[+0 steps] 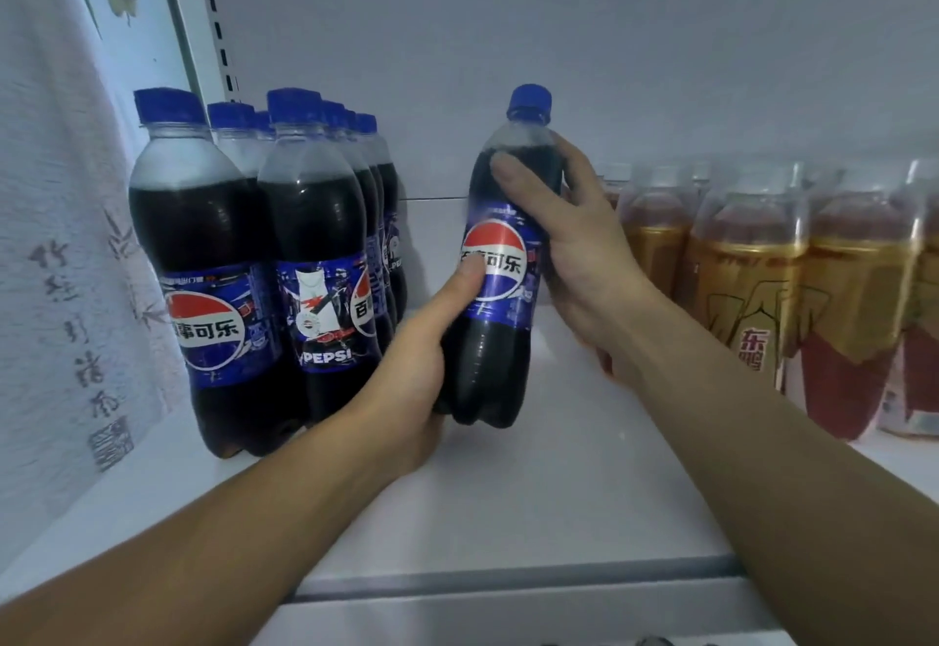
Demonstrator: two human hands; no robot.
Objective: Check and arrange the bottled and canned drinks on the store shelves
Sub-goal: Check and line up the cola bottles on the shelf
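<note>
Both hands grip one cola bottle (pixel 493 356). Left of my left hand (pixel 406 381), matching bottles (pixel 315 249) of smooth clear plastic stand in rows. That hand curls round the held bottle's lower half, thumb on the glossy blue label. The bottle's long axis is near vertical, with the blue cap (pixel 530 101) up and leaning slightly right. My right hand (pixel 579 249) wraps its rounded shoulder. Right of it stand gold-labelled bottles (pixel 752 279).
</note>
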